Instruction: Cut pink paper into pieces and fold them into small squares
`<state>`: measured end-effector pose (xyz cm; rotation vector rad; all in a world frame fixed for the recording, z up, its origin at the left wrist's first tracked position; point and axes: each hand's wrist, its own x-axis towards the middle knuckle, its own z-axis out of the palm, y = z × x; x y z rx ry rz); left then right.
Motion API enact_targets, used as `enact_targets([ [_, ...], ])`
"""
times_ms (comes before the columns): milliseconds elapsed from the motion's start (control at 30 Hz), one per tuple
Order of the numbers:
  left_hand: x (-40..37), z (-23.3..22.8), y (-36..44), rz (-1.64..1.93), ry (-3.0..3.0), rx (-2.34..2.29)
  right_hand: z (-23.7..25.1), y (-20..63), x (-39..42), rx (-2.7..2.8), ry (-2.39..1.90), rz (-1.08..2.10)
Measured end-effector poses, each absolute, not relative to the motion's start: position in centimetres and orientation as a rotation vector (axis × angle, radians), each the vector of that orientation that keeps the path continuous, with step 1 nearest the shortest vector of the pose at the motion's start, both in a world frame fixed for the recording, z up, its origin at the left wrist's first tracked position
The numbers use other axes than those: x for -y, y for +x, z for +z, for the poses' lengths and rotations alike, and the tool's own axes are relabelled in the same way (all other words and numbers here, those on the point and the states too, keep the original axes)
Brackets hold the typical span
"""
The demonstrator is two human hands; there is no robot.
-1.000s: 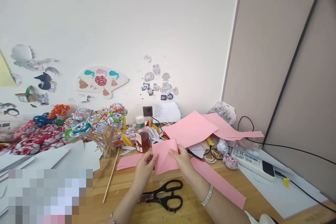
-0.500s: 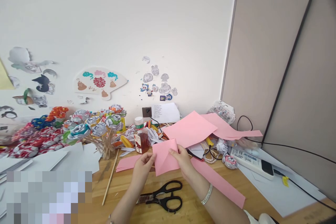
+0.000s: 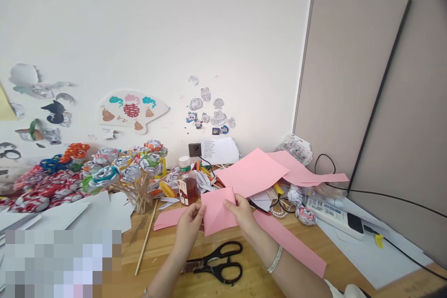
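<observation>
Item: folded pink paper (image 3: 217, 212), pinched at its left edge by the left hand (image 3: 188, 224) and its middle by the right hand (image 3: 244, 216), above the counter (image 3: 167, 242). Edges are best aligned before the crease is pressed. Black scissors (image 3: 218, 263) lie near.

Pink paper (image 3: 218, 212), black scissors (image 3: 218, 263)

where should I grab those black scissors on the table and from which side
Take the scissors by the two handle loops at their right end, coming down from above. They lie flat on the table with the loops open and facing up, blades pointing left under the left hand's wrist, so the right hand is nearer.
</observation>
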<state>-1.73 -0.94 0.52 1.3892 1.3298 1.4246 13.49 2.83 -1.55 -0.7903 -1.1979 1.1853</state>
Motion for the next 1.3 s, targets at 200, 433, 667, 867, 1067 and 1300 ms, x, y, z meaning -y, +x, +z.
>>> enact_targets([
  [200, 0.4, 0.1, -2.3, 1.544, 1.612, -1.419, -1.9, 13.4, -3.4, 1.233, -0.749, 1.266],
  [433, 0.3, 0.2, -2.5, 1.500, 1.669, -1.400, -1.9, 13.9, -3.8, 1.369, -0.816, 1.119],
  [667, 0.2, 0.2, -2.4, 1.433, 1.677, -1.410, -1.6, 14.9, -4.2, 1.402, -0.854, 1.038],
  [867, 0.4, 0.1, -2.1, 1.370, 1.712, -1.373, -1.4, 15.3, -4.1, 1.382, -0.858, 1.039],
  [1067, 0.1, -0.4, -2.0, 1.382, 1.762, -1.362, -1.2, 15.5, -4.3, 1.351, -0.852, 0.990],
  [1300, 0.1, -0.3, -2.5, 1.428, 1.752, -1.393, -1.6, 15.5, -4.3, 1.429, -0.844, 1.009],
])
